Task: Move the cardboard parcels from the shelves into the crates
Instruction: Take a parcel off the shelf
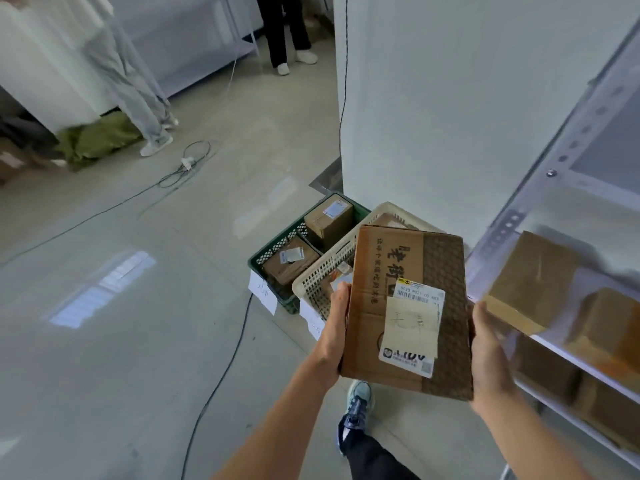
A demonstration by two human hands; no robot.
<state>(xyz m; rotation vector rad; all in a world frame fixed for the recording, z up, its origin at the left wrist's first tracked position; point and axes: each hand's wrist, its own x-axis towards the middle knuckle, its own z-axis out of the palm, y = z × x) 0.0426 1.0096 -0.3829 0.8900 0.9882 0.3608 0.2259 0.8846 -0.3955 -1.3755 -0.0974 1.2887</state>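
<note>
I hold a flat brown cardboard parcel [408,306] with white shipping labels between both hands. My left hand [337,323] grips its left edge and my right hand [488,355] presses its right edge. The parcel hangs above a cream plastic crate [325,271] on the floor, which it partly hides. Beside that stands a green crate [277,251] with two labelled cardboard parcels [329,220] inside. More brown parcels [533,278] lie blurred on the white metal shelves [554,344] at the right.
A white wall panel [433,98] rises just behind the crates. Black cables [221,375] trail across the grey floor, with a power strip [187,163] farther back. Two other people's legs [145,109] stand at the far side. My own shoe [358,407] is below the parcel.
</note>
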